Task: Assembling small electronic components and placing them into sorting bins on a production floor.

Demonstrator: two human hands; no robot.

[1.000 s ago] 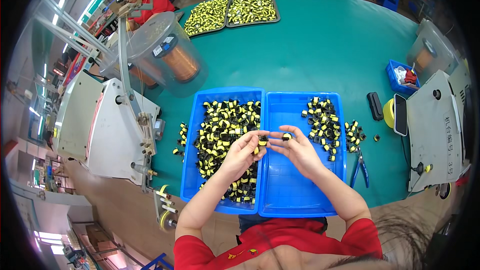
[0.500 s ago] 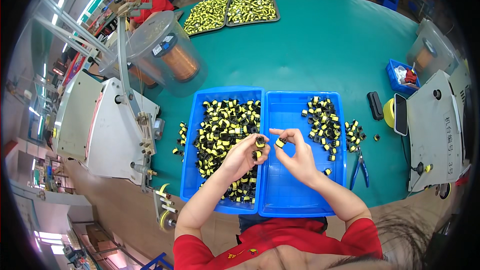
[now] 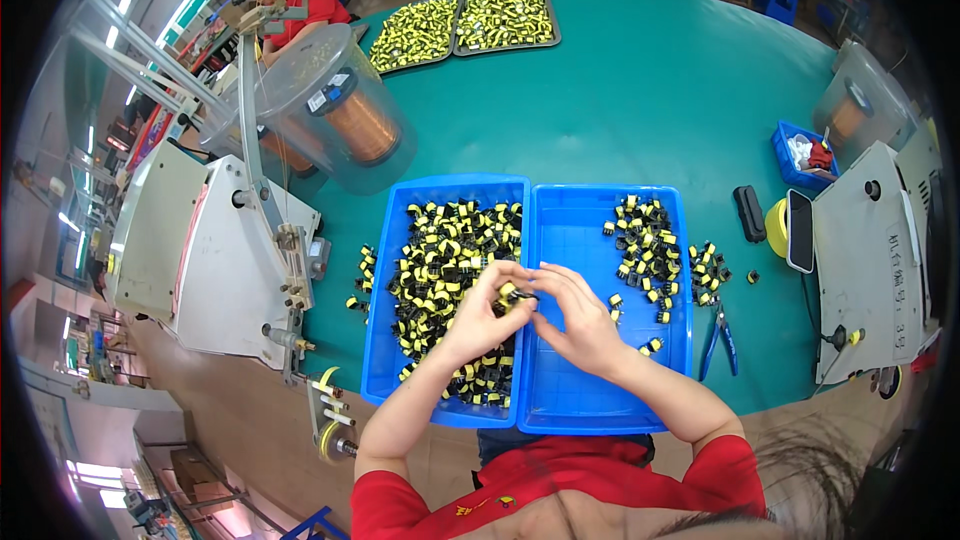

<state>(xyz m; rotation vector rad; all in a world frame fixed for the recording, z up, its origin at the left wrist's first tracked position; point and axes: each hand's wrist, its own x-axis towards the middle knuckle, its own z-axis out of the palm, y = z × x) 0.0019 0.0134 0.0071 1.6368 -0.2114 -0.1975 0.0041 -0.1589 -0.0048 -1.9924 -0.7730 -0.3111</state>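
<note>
My left hand (image 3: pixel 485 318) is over the divide between two blue bins, closed around a small black coil bobbin with yellow tape (image 3: pixel 508 292). My right hand (image 3: pixel 585 325) meets it from the right, its fingertips closed at the dark end of that bobbin; the fingers partly hide the grip. Under my left hand, the left blue bin (image 3: pixel 376 340) is heaped with the same bobbins. The right blue bin (image 3: pixel 570 405) has a cluster of bobbins (image 3: pixel 648 250) along its right side. A loose bobbin (image 3: pixel 615 302) lies beside my right hand, and another (image 3: pixel 652 346) is nearer me.
Blue-handled pliers (image 3: pixel 718 342) and more bobbins (image 3: pixel 708 272) lie right of the bins. White machines (image 3: pixel 240 270) flank both sides. Copper wire spools (image 3: pixel 362 125) stand at left, two bobbin-filled trays (image 3: pixel 508 18) at the back. A person in red (image 3: pixel 312 5) sits far left.
My right hand has moved left to meet my left hand. The bobbin it held apart is no longer in its pinch, and a loose bobbin now shows in the right bin beside it.
</note>
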